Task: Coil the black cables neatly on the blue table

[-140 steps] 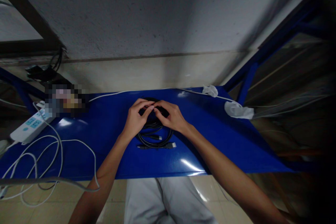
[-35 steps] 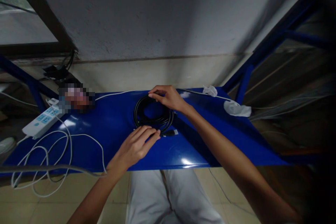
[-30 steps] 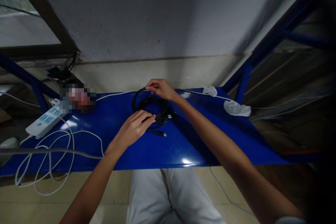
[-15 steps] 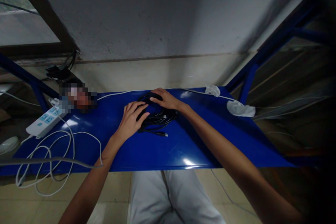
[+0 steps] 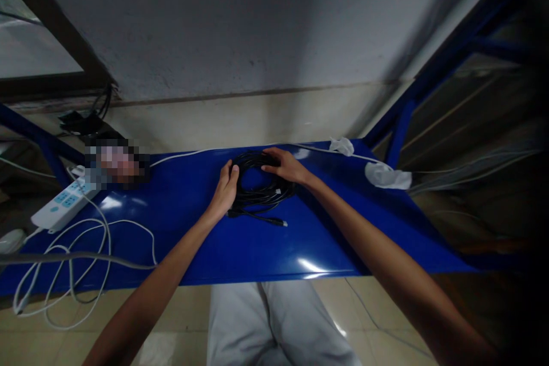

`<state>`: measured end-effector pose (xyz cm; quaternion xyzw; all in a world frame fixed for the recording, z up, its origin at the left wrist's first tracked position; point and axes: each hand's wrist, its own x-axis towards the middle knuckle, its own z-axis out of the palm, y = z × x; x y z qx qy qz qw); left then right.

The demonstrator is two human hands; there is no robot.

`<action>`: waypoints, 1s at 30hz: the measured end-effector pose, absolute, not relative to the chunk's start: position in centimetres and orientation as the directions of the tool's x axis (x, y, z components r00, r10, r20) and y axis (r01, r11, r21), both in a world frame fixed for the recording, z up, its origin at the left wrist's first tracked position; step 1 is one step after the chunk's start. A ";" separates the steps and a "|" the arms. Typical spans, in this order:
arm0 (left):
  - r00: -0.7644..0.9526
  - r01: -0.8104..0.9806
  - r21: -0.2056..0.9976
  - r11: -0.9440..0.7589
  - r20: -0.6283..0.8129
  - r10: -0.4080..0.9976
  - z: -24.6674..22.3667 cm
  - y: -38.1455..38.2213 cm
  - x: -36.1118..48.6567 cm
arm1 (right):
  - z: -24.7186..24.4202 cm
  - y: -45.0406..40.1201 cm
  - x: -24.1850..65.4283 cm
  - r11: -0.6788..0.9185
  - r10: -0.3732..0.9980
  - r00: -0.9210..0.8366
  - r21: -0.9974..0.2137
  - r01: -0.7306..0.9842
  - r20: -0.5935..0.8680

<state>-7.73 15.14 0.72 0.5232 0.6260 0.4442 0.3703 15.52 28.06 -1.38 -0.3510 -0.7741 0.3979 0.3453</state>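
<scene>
Coiled black cable (image 5: 261,197) on blue surface (image 5: 257,251): left hand (image 5: 225,191) fingers curled around its near edge; right hand (image 5: 286,166) fingers laid flat, close together, on top.

A coiled black rubber-sheathed cable (image 5: 261,197) looks matt and smooth against the glossy blue painted-metal tabletop (image 5: 326,251), which throws back bright glare. The white plastic power strip (image 5: 60,213) is smooth. Beyond, the grey plastered wall (image 5: 206,28) looks rough, while the beige ceramic floor tiles (image 5: 386,314) shine.
</scene>
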 end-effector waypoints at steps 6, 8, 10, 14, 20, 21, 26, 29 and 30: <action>-0.073 0.328 0.944 0.007 0.018 0.997 0.4 17.0 -1.3 | -0.2 29.0 22.8 0.487 0.813 -0.527 -0.785 0.382 0.248; -0.016 0.334 0.943 -0.001 0.007 1.000 0.3 17.2 0.5 | 0.2 29.0 25.2 0.492 0.812 -0.531 -0.774 0.399 0.242; 0.052 0.341 0.940 -0.016 -0.002 0.999 0.3 17.2 1.5 | 0.5 28.9 27.1 0.492 0.799 -0.558 -0.776 0.394 0.223; 0.207 0.302 0.948 -0.102 0.039 0.978 0.4 17.0 0.0 | 1.1 28.8 28.7 0.452 0.800 -0.572 -0.806 0.382 0.178; -0.047 0.108 0.987 -0.123 0.128 0.991 0.9 18.3 -7.8 | 0.9 28.9 27.3 0.398 0.888 -0.375 -0.856 0.331 0.267; -0.136 0.044 0.992 -0.117 0.122 0.983 1.1 18.5 -9.1 | 0.7 28.9 27.2 0.393 0.903 -0.317 -0.858 0.330 0.291; -0.390 -0.334 0.933 -0.132 -0.009 0.921 2.9 18.2 -12.4 | -0.2 29.0 27.6 0.303 0.952 -0.045 -0.919 0.254 0.301; -0.368 -0.433 0.894 -0.115 -0.058 0.928 4.2 17.7 -12.3 | -0.6 29.0 27.7 0.236 0.967 0.059 -0.958 0.165 0.249; -0.356 -0.451 0.887 -0.105 -0.070 0.932 4.5 17.6 -12.0 | -0.7 29.0 27.6 0.220 0.968 0.087 -0.965 0.142 0.234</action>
